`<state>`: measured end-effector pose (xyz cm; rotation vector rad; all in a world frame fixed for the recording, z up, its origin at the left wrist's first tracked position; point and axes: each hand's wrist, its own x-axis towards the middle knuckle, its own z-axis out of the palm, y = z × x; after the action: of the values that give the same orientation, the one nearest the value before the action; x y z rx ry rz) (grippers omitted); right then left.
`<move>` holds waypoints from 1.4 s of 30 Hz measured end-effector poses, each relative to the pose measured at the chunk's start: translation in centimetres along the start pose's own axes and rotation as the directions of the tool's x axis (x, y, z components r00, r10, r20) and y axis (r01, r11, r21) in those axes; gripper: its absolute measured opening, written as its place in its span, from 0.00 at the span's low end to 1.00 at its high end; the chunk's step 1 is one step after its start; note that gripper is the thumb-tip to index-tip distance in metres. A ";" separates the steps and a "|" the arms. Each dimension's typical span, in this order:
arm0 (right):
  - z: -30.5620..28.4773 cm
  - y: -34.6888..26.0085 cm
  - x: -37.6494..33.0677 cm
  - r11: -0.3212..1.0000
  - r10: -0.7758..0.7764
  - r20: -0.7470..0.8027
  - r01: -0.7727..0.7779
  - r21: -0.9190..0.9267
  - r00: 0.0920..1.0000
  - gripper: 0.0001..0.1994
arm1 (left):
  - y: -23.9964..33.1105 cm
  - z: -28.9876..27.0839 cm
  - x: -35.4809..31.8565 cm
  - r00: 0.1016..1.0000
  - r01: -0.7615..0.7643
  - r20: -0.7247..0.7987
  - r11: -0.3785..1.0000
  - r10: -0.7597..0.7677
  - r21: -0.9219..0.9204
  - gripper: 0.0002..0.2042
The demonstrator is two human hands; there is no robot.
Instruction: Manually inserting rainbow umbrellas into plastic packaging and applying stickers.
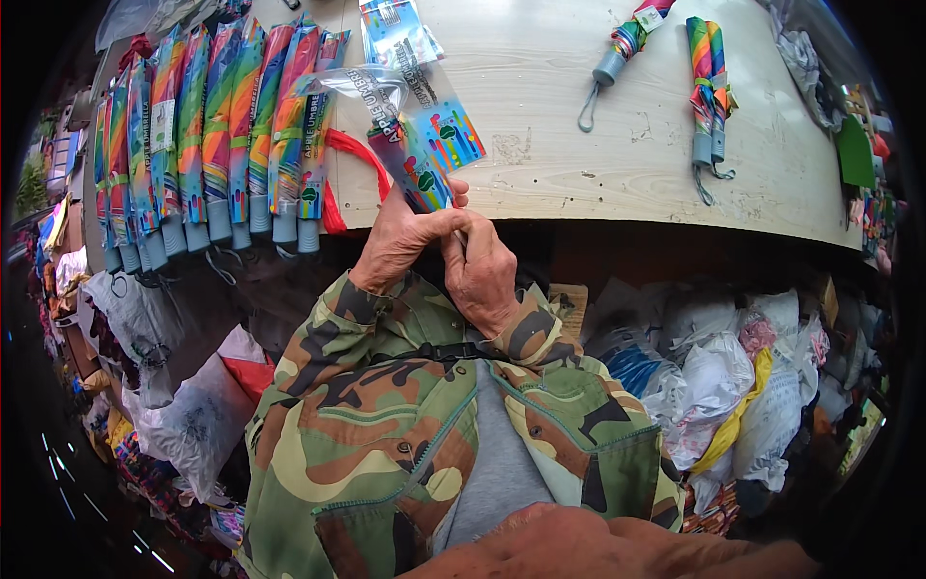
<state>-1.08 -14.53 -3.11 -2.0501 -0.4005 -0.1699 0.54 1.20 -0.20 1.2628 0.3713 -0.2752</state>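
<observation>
In front of my chest, at the table's edge, a folded umbrella in a clear printed plastic sleeve point(409, 166) slants up and left. My left hand point(394, 241) wraps round its lower part. My right hand point(482, 273) is closed at its lower end, fingers curled against the left ones; the handle there is hidden. The sleeve's clear upper part stands out loosely past the umbrella. Just beyond it lies a flat stack of printed plastic sleeves point(394, 29). To the left, a row of sleeved rainbow umbrellas point(220, 125) lies side by side, grey handles toward me.
A red strip point(334, 193) lies between the row and my hands. Loose folded rainbow umbrellas point(709, 87) and another umbrella point(627, 43) with a wrist loop rest at the right of the pale table point(550, 145). Stuffed plastic bags point(714, 376) crowd the space below the table, right and left.
</observation>
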 end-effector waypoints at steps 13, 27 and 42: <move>0.4 2.1 -1.9 0.960 0.069 0.192 -0.117 0.252 0.979 0.29 | -2.0 -1.8 0.2 1.000 -0.018 -0.029 0.943 0.008 -0.331 0.21; 0.9 -0.6 3.9 0.803 0.342 0.231 -0.410 0.432 0.911 0.18 | 0.3 1.1 1.2 0.998 0.002 -0.050 0.910 -0.025 -0.414 0.14; -0.5 -0.9 4.5 0.938 -0.311 -0.326 0.343 0.046 0.893 0.38 | 0.2 3.2 0.3 0.993 0.054 0.122 0.874 0.006 -0.483 0.09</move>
<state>2.82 -13.60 -0.86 -1.8014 -0.5404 -0.6610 1.30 -1.82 0.63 0.7408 0.3272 -0.2571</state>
